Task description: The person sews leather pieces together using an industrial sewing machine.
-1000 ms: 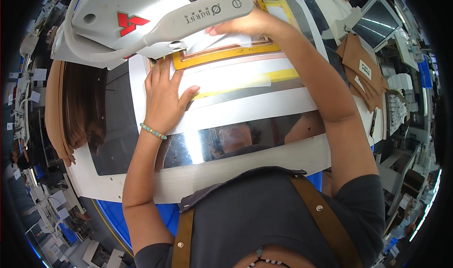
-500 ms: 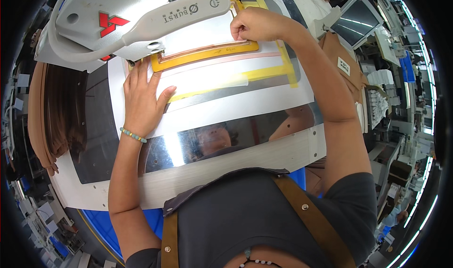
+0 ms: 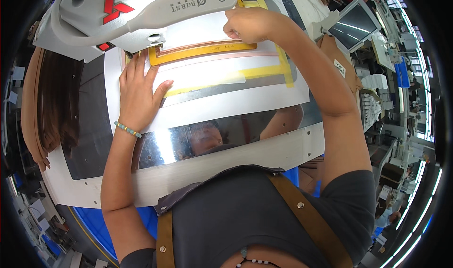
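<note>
Yellow frame (image 3: 203,54) at 12 o'clock from the wearer, a hand at either side.
The left hand (image 3: 138,92), between 7 and 8 o'clock of the frame, lies palm down on the white sheet (image 3: 212,105), fingers lightly spread, thumb wide, gripping nothing; its index fingertip is at the frame's corner. The right hand (image 3: 251,24), at 3 o'clock, is curled in; its tips are partly hidden, so I cannot tell how tightly they close or what they hold. The frame looks thin, light and fairly stiff, best held by its 6 o'clock bar or 4 o'clock corner. The sheet seems light, bendable and prone to slide on the shiny plate (image 3: 236,138); press it flat near its edges.
</note>
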Motion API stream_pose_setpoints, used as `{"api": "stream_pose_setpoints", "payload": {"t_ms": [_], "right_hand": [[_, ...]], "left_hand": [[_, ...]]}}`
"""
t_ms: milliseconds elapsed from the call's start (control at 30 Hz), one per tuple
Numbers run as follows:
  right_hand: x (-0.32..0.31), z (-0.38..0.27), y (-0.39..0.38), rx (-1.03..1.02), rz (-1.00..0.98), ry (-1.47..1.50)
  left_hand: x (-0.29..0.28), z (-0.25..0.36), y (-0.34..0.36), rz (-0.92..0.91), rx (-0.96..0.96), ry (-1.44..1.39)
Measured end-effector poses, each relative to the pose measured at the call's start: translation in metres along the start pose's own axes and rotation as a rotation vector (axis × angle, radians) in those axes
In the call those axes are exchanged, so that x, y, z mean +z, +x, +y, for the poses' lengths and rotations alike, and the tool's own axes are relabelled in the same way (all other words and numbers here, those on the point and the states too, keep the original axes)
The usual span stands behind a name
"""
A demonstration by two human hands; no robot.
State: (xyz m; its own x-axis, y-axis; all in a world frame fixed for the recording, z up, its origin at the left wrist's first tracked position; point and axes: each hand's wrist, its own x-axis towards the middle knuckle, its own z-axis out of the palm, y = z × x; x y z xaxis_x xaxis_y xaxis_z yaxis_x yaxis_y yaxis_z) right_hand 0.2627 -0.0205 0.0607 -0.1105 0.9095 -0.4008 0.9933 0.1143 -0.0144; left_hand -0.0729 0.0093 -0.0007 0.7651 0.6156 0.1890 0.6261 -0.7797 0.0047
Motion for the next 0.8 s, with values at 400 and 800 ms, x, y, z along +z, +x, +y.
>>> {"api": "stream_pose_setpoints", "payload": {"t_ms": [400,800], "right_hand": [[0.039,0.047,-0.008,-0.094,0.427,0.124],[0.055,0.005,-0.022,-0.295,0.44,0.308]], "left_hand": [[-0.006,0.001,0.021,0.012,0.05,0.028],[0.017,0.041,0.037,-0.014,0.145,-0.074]]}}
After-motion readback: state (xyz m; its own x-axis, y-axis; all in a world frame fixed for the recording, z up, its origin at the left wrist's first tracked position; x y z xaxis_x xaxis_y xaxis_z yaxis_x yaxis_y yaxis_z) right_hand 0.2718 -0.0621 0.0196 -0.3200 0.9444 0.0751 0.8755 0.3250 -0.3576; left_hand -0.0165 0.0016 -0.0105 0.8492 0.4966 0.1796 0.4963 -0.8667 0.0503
